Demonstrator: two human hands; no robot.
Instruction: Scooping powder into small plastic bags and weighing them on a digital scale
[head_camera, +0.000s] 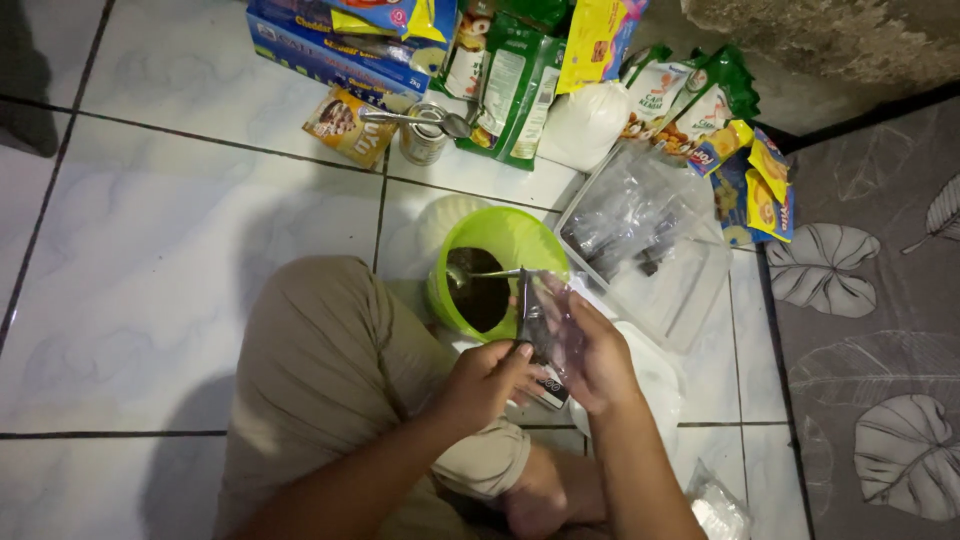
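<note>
Floor: white tiles (180, 280), person seated.
Hands: left hand (487, 378) and right hand (598, 358) both pinched on small clear plastic bag (548, 322), just nearside the green bowl (500, 245).
Handling: light, floppy, slippery; grip the mouth.
Beyond bowl: spoon (480, 274), snack packets (520, 70).

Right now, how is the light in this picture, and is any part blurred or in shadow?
Head view: dim overall, brightest on the packets and green bowl; floor tiles show faint sheen; dark shadow at lower left under the knee; the clear bag between left hand and right hand looks slightly blurred.
</note>
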